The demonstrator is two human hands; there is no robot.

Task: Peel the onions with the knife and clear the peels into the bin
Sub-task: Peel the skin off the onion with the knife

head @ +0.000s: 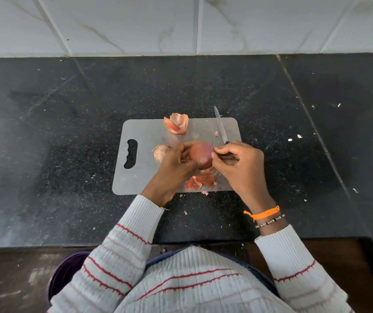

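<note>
My left hand (176, 163) grips a reddish-brown onion (200, 154) just above a pale grey cutting board (145, 177). My right hand (239, 163) holds the knife (221, 125), its handle hidden in my curled fingers and its blade pointing away over the board's far edge. The thumb and forefinger of that hand pinch at the onion's right side. Loose peels lie on the board: one (176, 123) at the far edge, one (160, 152) left of my left hand, and a heap (200, 180) under the onion.
The board lies on a black speckled counter (68, 132) backed by a white tiled wall (135, 23). A dark purple bin (68, 274) stands on the floor at the lower left, partly behind my left sleeve. Small scraps dot the counter.
</note>
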